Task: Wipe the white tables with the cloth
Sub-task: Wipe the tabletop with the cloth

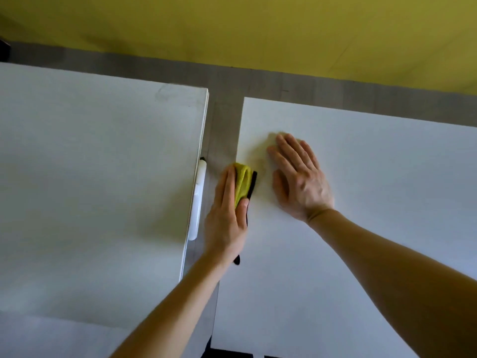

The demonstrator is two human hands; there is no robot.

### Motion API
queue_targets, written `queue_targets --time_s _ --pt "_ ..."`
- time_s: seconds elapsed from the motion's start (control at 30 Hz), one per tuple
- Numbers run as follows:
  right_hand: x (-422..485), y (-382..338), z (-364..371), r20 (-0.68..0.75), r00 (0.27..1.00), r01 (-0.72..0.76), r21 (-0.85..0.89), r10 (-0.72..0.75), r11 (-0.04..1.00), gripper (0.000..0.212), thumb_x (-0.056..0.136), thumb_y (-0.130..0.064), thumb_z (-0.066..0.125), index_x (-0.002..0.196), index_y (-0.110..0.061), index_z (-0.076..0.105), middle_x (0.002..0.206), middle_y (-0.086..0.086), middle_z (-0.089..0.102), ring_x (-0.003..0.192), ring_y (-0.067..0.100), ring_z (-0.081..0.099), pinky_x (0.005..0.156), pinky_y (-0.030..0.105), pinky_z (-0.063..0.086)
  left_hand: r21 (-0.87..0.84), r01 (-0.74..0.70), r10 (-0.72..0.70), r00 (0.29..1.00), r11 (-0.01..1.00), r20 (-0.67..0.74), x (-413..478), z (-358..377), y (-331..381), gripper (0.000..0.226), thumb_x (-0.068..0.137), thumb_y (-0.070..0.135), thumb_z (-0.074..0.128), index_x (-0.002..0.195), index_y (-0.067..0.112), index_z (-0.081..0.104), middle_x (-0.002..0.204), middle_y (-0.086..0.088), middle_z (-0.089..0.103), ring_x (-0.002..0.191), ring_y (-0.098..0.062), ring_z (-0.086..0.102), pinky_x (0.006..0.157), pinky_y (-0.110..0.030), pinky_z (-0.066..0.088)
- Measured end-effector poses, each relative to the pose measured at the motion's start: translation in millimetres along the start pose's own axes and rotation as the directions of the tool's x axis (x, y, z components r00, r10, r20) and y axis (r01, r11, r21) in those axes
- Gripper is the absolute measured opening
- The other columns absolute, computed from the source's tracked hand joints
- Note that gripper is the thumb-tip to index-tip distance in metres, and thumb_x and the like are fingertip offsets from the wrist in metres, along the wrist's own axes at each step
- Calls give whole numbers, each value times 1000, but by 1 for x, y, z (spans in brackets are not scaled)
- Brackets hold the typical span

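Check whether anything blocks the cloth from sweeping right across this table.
Yes: the right hand lies flat on the right-hand white table, just right of the yellow cloth with a black edge held by the left hand. Beyond it, nothing visible.

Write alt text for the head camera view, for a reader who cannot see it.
A person's left hand holds a yellow cloth against the left edge of a white table, the right hand flat on its top. A second white table stands left of it across a narrow gap; a yellow wall lies beyond.
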State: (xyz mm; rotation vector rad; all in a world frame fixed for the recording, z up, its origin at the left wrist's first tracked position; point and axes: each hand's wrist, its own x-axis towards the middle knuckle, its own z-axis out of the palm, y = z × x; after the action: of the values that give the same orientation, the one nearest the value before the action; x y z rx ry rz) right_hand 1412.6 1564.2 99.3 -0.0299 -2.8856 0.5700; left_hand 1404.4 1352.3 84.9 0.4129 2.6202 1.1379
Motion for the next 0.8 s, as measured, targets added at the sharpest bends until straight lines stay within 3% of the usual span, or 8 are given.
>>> queue_targets --time_s 0.1,0.23,0.33,0.43,0.53,0.63,0.73,0.8 --pt "-1 -2 -3 4 1000 -14 -9 14 1000 50 112 -26 48 159 -8 53 171 17 40 164 34 30 130 59 28 -7 -19 20 999 1000 43 -18 -6 -6 67 112 45 39 172 23 22 179 8 24 154 -15 40 109 -40 55" --pt "3 -3 0 10 1000 9 -17 -9 1000 51 112 -25 49 159 -7 53 171 18 41 163 36 31 131 59 27 -4 16 -16 1000 1000 3 87 0 17 64 113 34 47 171 17 27 175 -5 34 140 -34 56 104 -48 54" --pt "-1 -2 -1 -16 1000 12 -25 -12 1000 49 112 -24 51 158 -7 54 170 18 42 163 36 32 131 59 28 10 6 -6 1000 1000 -24 138 5 37 61 114 29 50 170 16 29 172 -8 38 136 -36 59 100 -46 52" --pt "0 -4 -3 -21 1000 8 -24 -8 1000 49 111 -24 51 157 -7 55 169 18 44 162 36 34 130 58 28 17 -24 24 999 1000 -22 88 4 21 62 114 34 46 170 18 29 174 -3 36 146 -25 50 109 -34 46" --pt "-1 -6 -4 -18 1000 -2 -21 1 1000 48 110 -22 51 155 -6 57 168 19 44 161 37 35 131 58 27 -26 -21 22 999 999 40 -12 -6 -8 65 114 43 39 172 17 25 178 5 27 160 -10 32 123 -16 30" --pt "0 -6 -4 -13 1000 22 -31 -22 999 48 111 -24 50 155 -5 56 168 20 44 161 39 36 131 58 27 17 -1 0 997 1000 80 -94 -16 -20 69 114 54 32 173 19 23 179 10 22 163 -13 30 124 -23 37" --pt "-1 -7 -4 -5 1000 7 -46 -8 999 48 112 -26 49 156 -7 56 166 25 44 159 42 37 131 58 27 -1 49 -48 993 999 109 -83 -19 -17 71 111 57 33 172 21 23 178 8 26 159 -19 38 119 -23 39" --pt "-1 -7 -4 -17 1000 6 -71 -7 997 47 113 -29 45 154 -8 57 161 28 48 155 46 40 130 58 28 1 38 -38 996 999 86 -28 -12 -10 70 110 51 36 172 22 24 176 3 32 152 -25 44 118 -44 48"
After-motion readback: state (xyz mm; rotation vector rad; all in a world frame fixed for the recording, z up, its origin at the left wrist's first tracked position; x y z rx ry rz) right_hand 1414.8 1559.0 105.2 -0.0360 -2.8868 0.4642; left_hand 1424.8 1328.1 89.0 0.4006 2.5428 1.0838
